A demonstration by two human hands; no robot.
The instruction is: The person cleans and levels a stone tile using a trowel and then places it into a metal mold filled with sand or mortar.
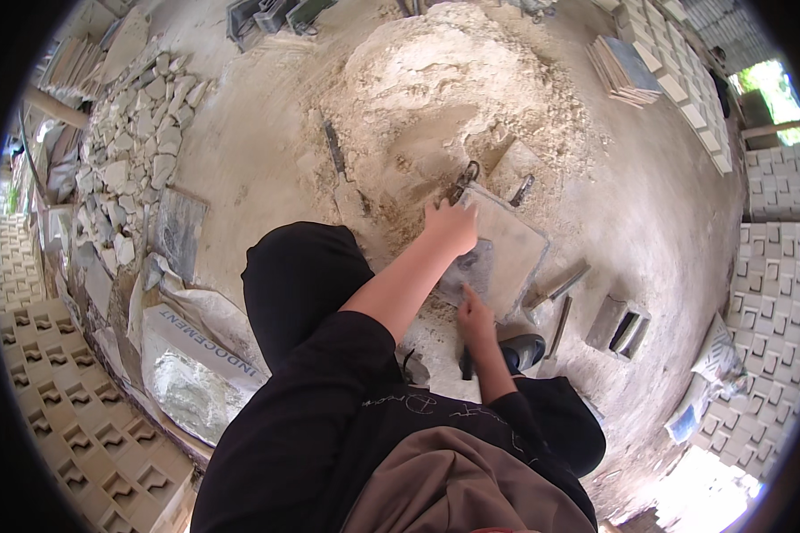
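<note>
My left hand (pixel 452 226) reaches forward, its fingers curled down at the left edge of a flat, dusty, square board (pixel 510 247). Just beyond its knuckles a dark metal piece with a looped end (pixel 464 180) sticks out. Whatever those fingers grip is hidden under the hand. Closer to me, my right hand (pixel 478 322) is closed, with one digit pointing onto a smaller grey plate (pixel 473 265) that lies partly over the board. I cannot make out what is inside its grip. A second short dark metal piece (pixel 524 189) lies at the board's far corner.
A large heap of pale powder (pixel 453 71) rises ahead. Broken chunks (pixel 133 151) and a torn sack (pixel 196 355) lie left. Stacked patterned blocks (pixel 89 409) stand at both sides. A hollow block (pixel 617 327) and metal bars (pixel 560 284) sit right of my sandalled foot (pixel 526 351).
</note>
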